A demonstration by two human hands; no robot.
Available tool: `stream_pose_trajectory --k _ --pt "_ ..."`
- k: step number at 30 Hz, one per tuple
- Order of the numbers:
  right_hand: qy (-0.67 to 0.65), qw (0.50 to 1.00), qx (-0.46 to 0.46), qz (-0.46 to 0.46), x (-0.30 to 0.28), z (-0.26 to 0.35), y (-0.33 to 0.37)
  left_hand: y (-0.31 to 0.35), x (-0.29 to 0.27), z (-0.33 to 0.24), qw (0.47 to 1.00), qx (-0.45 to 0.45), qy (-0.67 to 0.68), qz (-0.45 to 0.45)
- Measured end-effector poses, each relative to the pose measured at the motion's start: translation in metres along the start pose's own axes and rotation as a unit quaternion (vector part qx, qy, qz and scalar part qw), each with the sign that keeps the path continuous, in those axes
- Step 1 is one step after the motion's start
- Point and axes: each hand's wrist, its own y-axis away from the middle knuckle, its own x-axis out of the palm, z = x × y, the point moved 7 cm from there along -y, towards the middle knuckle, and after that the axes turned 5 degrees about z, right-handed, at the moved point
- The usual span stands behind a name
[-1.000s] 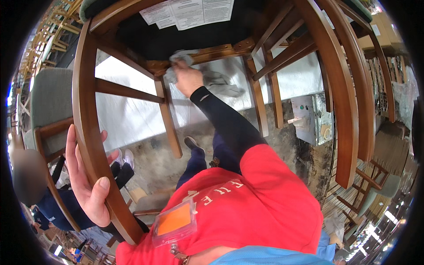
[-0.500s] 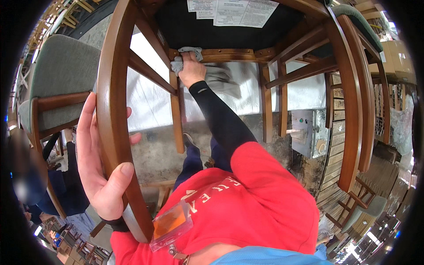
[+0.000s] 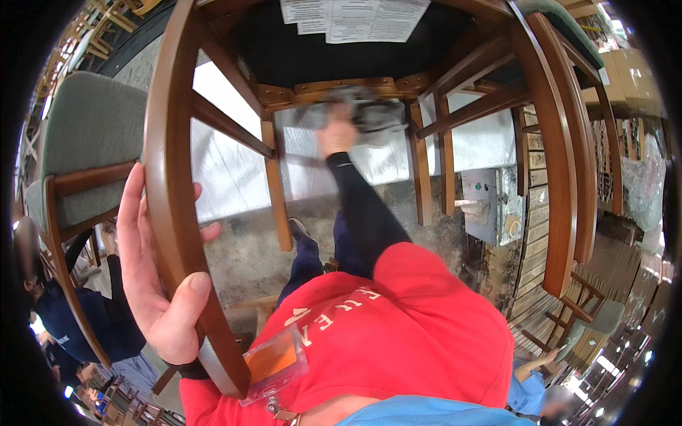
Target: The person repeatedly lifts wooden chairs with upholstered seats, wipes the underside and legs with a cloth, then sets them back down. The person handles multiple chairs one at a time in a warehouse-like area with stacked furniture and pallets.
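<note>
A brown wooden chair [image 3: 352, 88] lies tipped, its black underside facing me and white paper labels [image 3: 369, 20] at the top. My left hand [image 3: 165, 323] is wrapped around one leg [image 3: 169, 177] of this chair, thumb on the near face and fingertips showing past the far side. By the lower seat rail, my right hand [image 3: 337, 135] grips a grey rag [image 3: 380, 119]. Motion smears that hand and the cloth, so whether the rag touches the rail cannot be made out.
Silvery sheeting [image 3: 227, 170] covers the surface beneath the chair. A grey upholstered chair [image 3: 96, 135] stands at left, near a person in dark clothes [image 3: 89, 319]. At right are a grey control box [image 3: 490, 206], more chair legs and cardboard boxes [image 3: 632, 78]. Another person in blue [image 3: 526, 394] shows lower right.
My right hand has swept the rag rightward from the left corner of the seat rail. My left hand keeps its hold on the leg. The view has shifted slightly.
</note>
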Motion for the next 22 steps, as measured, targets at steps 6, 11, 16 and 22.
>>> stream_pose_trajectory --k 6,11,16,22 --pt "0.011 0.961 -0.126 0.245 -0.010 0.031 -0.018 0.006 -0.004 0.000 0.999 -0.013 -0.027 -0.021" --pt "0.043 0.999 -0.006 0.013 -0.081 -0.081 -0.060 0.005 -0.002 -0.003 1.000 -0.002 0.009 -0.025" --pt "-0.030 0.981 -0.075 0.174 0.006 0.047 -0.006 0.004 0.002 -0.001 1.000 -0.007 0.002 -0.027" --pt "-0.308 0.945 0.015 0.104 0.031 0.118 -0.021 0.004 0.004 -0.008 0.999 -0.029 -0.025 0.004"
